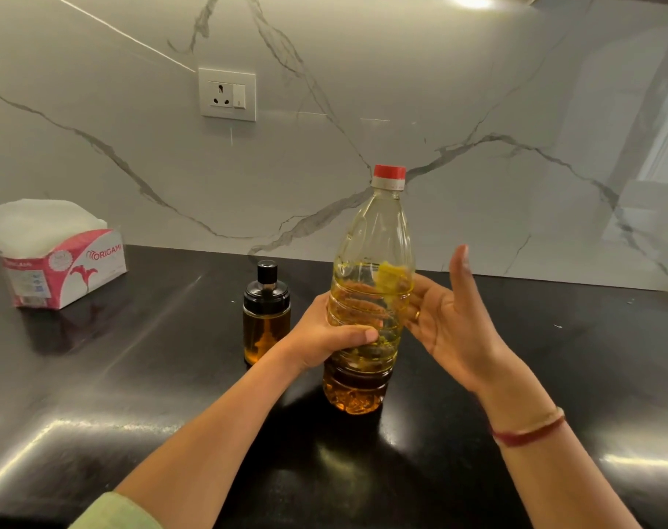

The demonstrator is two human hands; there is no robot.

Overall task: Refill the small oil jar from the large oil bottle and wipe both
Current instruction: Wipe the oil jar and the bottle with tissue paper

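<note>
left hand is wrapped around the middle of the large oil bottle standing upright on the black counter, right hand open flat by its right side, small oil jar just left of it.

My left grip wraps round the middle of the large oil bottle, which stands upright on the black worktop with its red cap on. My right grip is spread open at its right side. The small oil jar stands just left of the bottle. A tissue box sits at the worktop's far left edge.
</note>
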